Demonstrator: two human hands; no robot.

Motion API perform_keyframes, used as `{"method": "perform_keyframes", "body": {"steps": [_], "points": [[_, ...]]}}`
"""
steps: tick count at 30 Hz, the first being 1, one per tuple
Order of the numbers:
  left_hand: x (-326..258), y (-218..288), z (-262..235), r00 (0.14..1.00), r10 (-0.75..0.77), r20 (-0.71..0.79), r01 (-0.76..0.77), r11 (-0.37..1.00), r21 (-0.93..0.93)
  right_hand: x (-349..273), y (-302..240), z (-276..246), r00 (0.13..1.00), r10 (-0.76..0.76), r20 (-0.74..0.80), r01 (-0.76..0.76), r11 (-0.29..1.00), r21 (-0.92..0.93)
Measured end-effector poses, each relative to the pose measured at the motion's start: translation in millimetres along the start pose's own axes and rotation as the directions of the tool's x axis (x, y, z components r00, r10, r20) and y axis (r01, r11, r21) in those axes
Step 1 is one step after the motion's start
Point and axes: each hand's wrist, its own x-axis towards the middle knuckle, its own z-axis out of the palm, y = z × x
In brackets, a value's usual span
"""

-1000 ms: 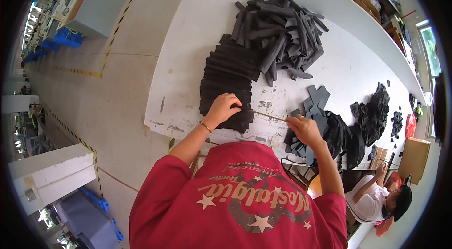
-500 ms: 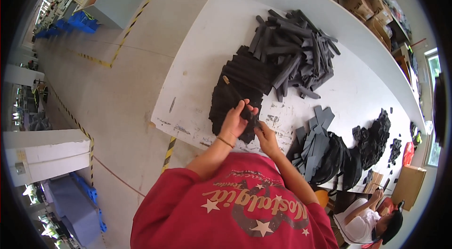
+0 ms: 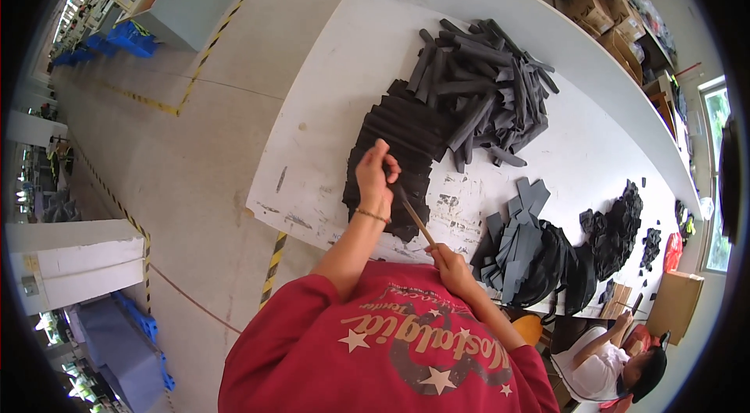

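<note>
My left hand [image 3: 373, 177] is closed over the near stack of black fabric strips [image 3: 400, 125], its fingers curled round a narrow dark fabric piece that is mostly hidden. Lower and to the right, my right hand [image 3: 451, 266] grips the near end of a thin light-brown stick [image 3: 417, 218]. The stick slants up and left toward the left hand, where its far end meets the dark fabric; whether it runs inside the piece I cannot tell. Beyond the stack lies a loose heap of dark grey rolled strips [image 3: 488, 85].
On the right of the white table [image 3: 308, 112] are flat grey strips [image 3: 516, 229], a black bag-like bundle [image 3: 551, 261] and crumpled black pieces [image 3: 621, 218]. A raised panel [image 3: 570, 30] borders the far side. Another person [image 3: 609, 362] works at lower right.
My right hand has drawn back toward my body, and a long bare length of stick now shows. My left hand has moved slightly up and left. The stick's light tip beyond it no longer shows.
</note>
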Motion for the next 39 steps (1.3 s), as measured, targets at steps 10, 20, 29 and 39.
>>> {"method": "perform_keyframes", "body": {"steps": [10, 20, 29, 39], "points": [[-22, -23, 39, 0.983, -0.181, -0.033, 0.173, 0.969, -0.176, -41, -17, -41, 0.991, 0.120, -0.059, -0.120, 0.993, 0.013], [-7, -27, 14, 0.953, -0.286, 0.095, 0.291, 0.956, -0.040, -48, -32, -32, 0.986, 0.154, 0.058, -0.154, 0.988, -0.009], [54, 3, 8, 0.997, -0.069, 0.018, 0.071, 0.959, -0.274, -71, -16, -55, 0.961, 0.000, -0.275, 0.024, 0.996, 0.085], [-46, -44, 11, 0.894, -0.062, 0.443, -0.113, 0.927, 0.358, 52, -41, -50, 0.903, -0.044, -0.428, 0.204, 0.920, 0.334]]}}
